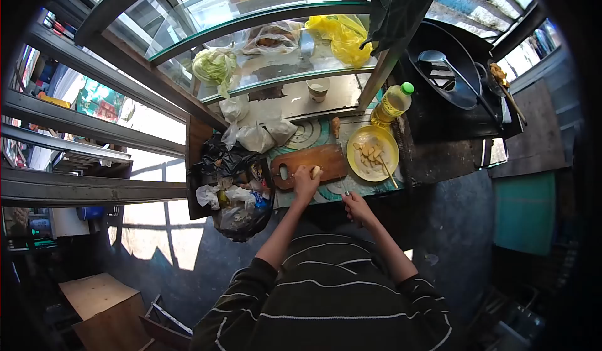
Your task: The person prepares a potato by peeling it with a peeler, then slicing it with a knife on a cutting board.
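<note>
My left hand rests on the wooden cutting board, its fingers closed around a pale yellowish piece of food. My right hand grips a knife by its handle, just in front of the board's right end. The thin knife blade points away from me and is hard to make out. To the right of the board stands a yellow bowl, holding several pale cut pieces and a utensil with a thin handle. A small orange-brown item lies behind the board.
An open black bag of waste sits left of the board. Behind are white plastic bags and a glass case with a cabbage. A green-capped oil bottle stands behind the bowl; a large wok is at right.
</note>
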### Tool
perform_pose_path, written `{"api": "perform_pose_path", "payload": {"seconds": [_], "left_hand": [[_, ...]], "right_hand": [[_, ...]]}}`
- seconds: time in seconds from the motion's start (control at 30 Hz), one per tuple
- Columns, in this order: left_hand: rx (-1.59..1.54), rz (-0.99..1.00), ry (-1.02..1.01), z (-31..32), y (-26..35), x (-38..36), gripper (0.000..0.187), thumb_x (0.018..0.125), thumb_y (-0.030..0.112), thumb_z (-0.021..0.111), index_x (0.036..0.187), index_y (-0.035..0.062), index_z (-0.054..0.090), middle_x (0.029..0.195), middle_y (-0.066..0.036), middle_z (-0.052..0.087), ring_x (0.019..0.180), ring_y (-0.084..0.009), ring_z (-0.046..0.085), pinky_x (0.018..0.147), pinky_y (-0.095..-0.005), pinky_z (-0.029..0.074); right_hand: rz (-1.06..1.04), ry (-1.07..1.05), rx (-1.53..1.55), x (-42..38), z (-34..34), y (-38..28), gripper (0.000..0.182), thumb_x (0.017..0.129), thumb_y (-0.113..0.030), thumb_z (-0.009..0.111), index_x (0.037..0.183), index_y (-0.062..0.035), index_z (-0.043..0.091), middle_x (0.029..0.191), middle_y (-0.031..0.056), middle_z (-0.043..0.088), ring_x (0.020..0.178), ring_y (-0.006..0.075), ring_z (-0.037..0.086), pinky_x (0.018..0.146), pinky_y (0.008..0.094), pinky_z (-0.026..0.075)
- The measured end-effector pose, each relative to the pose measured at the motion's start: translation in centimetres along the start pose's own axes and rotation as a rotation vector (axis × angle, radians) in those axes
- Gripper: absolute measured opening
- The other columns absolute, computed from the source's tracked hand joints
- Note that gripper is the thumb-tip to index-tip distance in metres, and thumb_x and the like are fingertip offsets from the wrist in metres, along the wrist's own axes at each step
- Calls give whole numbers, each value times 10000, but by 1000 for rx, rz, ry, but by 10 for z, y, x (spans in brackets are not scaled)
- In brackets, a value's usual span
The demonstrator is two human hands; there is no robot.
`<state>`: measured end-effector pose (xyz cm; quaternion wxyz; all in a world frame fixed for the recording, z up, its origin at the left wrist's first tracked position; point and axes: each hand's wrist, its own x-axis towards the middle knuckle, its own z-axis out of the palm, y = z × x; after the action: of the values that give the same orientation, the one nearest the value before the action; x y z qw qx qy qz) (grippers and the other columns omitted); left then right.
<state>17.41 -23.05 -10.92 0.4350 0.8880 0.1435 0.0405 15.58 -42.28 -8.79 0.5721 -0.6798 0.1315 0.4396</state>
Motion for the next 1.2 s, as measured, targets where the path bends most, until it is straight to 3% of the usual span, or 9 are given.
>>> {"api": "perform_pose_path", "payload": {"seconds": [0.07, 0.3, 0.5, 0.57, 0.7, 0.9, 0.97, 1.03, 1.2], "left_hand": [[145, -10, 74, 10, -3, 6, 316, 697, 227, 673, 926, 16, 624, 856, -153, 563, 773, -325, 571, 683, -390, 457], [145, -73, 89, 9, -7, 9, 266, 697, 190, 666, 912, 38, 629, 850, -136, 563, 782, -316, 565, 693, -389, 448], [241, 128, 83, 5, -14, 1, 226, 694, 128, 646, 905, 50, 629, 841, -108, 569, 792, -275, 538, 708, -368, 434], [309, 220, 124, 1, -13, -1, 215, 702, 117, 638, 906, 51, 632, 817, -92, 576, 770, -265, 528, 690, -364, 434], [244, 239, 121, 4, -20, -2, 226, 701, 107, 637, 917, 44, 630, 804, -84, 587, 763, -263, 528, 686, -355, 436], [199, 350, 161, 3, -26, 1, 219, 695, 95, 638, 905, 34, 623, 774, -113, 580, 715, -284, 523, 651, -363, 421], [251, 336, 98, 1, -25, 2, 254, 699, 94, 639, 945, 29, 624, 848, -89, 608, 747, -264, 536, 682, -346, 443], [238, 338, 105, 3, -27, 3, 260, 699, 96, 639, 950, 30, 623, 846, -89, 608, 750, -264, 537, 681, -345, 444], [220, 340, 135, 6, -27, -1, 267, 701, 98, 640, 958, 28, 620, 846, -93, 608, 747, -262, 537, 676, -344, 446]], "right_hand": [[16, -20, 51, 3, -6, 9, 288, 868, -382, 455, 855, -95, 450, 566, -3, 387, 404, 95, 366, 365, 241, 302], [48, -122, 112, 20, 10, 2, 394, 883, -477, 351, 846, -98, 454, 538, -4, 362, 389, 94, 333, 353, 241, 279], [-86, 6, -99, 32, 26, -2, 400, 902, -452, 315, 816, -86, 451, 514, 12, 383, 359, 104, 358, 317, 234, 288], [-376, 103, -296, 41, 29, 7, 410, 904, -429, 317, 795, -60, 458, 524, 43, 419, 371, 129, 403, 323, 263, 320], [-500, 177, -376, 47, 30, 16, 418, 909, -410, 311, 781, -40, 458, 532, 65, 433, 376, 157, 420, 332, 290, 339], [-364, 68, -323, 42, 26, 7, 437, 913, -412, 307, 736, -39, 450, 507, 49, 405, 387, 154, 423, 343, 297, 344], [-338, 46, -324, 43, 26, 4, 449, 913, -417, 307, 718, -38, 448, 502, 46, 399, 384, 153, 418, 344, 298, 344], [-269, 50, -412, 46, 26, -2, 502, 908, -393, 311, 775, 53, 499, 733, 261, 530, 768, 431, 509, 671, 436, 385], [-280, 78, -426, 55, 31, -4, 512, 908, -398, 310, 785, 58, 506, 759, 274, 528, 777, 436, 501, 685, 438, 376]]}}
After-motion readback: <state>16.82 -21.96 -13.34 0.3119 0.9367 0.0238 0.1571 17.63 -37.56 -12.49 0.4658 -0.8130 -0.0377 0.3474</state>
